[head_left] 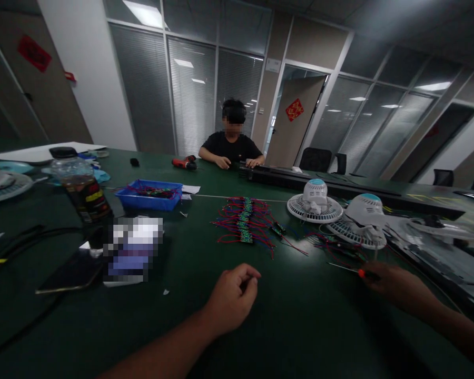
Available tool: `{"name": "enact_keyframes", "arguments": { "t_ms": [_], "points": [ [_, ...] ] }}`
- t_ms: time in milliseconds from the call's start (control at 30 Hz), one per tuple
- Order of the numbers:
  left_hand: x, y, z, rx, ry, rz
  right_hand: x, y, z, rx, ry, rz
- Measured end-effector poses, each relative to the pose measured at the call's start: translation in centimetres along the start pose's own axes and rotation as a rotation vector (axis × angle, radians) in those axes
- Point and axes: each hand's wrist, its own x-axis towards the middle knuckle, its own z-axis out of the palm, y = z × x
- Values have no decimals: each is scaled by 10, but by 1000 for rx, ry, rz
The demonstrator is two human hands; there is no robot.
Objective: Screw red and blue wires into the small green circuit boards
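My left hand (236, 296) rests over the green table with its fingers curled in towards the thumb, and nothing shows in it. On the right, my right hand (385, 284) is closed around a screwdriver (361, 273) with an orange-red handle; its thin shaft points left. Ahead of my left hand lies a row of small green circuit boards (245, 221) with red and blue wires. A couple of loose boards (277, 229) are just right of the row. Beyond my right hand, more wires and boards (342, 243) lie beside white fan housings (365, 218).
A blue tray (148, 198) of wired boards stands left of the row. Further left are a bottle (85, 195) and a dark phone (69, 271). A person (232, 142) sits opposite, near a red power drill (185, 162). Long dark panels (319, 184) extend along the right.
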Motion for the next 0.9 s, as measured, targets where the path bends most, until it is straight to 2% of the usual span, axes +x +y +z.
{"name": "enact_keyframes", "arguments": {
  "t_ms": [100, 200, 333, 400, 467, 533, 600, 700, 767, 900],
  "points": [
    [0, 0, 0, 39, 8, 41, -7, -21, -6, 102, -109, -108],
    [-1, 2, 0, 75, 16, 57, -14, -57, -10, 179, -110, -146],
    [-3, 5, 0, 101, 7, 90, -26, -120, -13, 254, -116, -125],
    [-4, 5, -1, 90, 6, 105, -34, -150, -16, 341, -128, -31],
    [-4, 5, -2, 35, -7, 94, -41, -176, -19, 422, -152, 36],
    [-5, 4, -2, -86, -24, 63, -49, -198, -19, 490, -112, 19],
    [-4, 3, -2, -258, -19, 32, -58, -217, -15, 588, -105, -22],
    [-2, 2, 0, -470, 63, 5, -69, -239, -3, 739, -139, -78],
    [-1, 1, 2, -532, 133, -5, -74, -251, 7, 845, -155, -103],
    [0, -2, 1, -568, 190, -42, -80, -259, 18, 982, -200, -58]
  ]
}}
